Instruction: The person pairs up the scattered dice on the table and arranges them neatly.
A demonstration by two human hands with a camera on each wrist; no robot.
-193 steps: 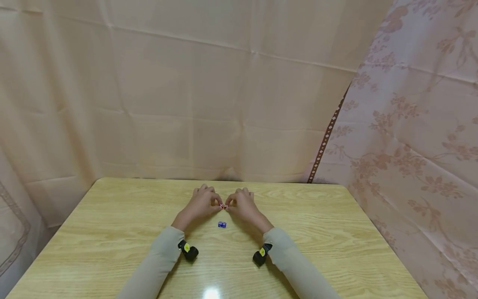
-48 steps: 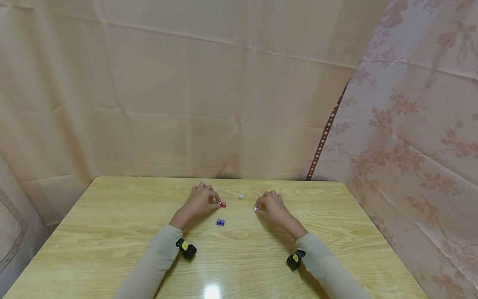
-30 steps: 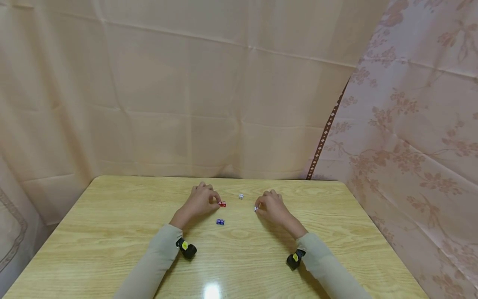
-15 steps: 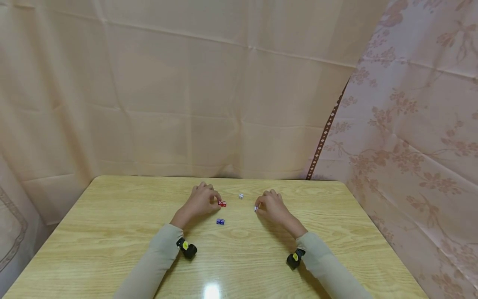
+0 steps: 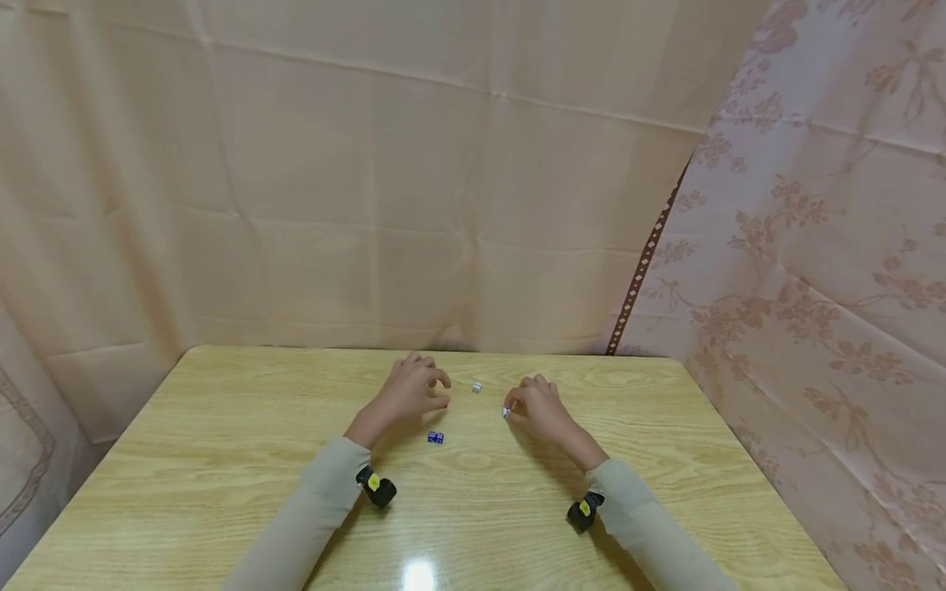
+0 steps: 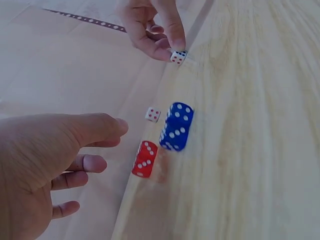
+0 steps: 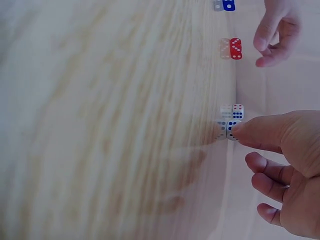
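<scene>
My left hand [image 5: 410,390] is open, thumb and fingers parted, beside two red dice [image 6: 145,159] standing together. In the head view the left thumb hides nearly all of the red pair. My right hand [image 5: 543,410] pinches a white die [image 6: 178,57] between thumb and finger, close over the tabletop. Between the two hands sits another white die [image 5: 476,387], a little farther back. Two blue dice [image 5: 436,437] stand side by side, nearer the person than the red ones.
The wood-grain table [image 5: 222,492] ends at a back edge just behind the hands. A beige curtain [image 5: 332,164] hangs behind it, and a flowered curtain [image 5: 835,287] hangs at the right. Each wrist wears a black camera [image 5: 380,491].
Earlier both hands pinched the red dice; later the right hand moved right and held a white die. Just now the left hand has let go of the red dice, spreading its fingers.
</scene>
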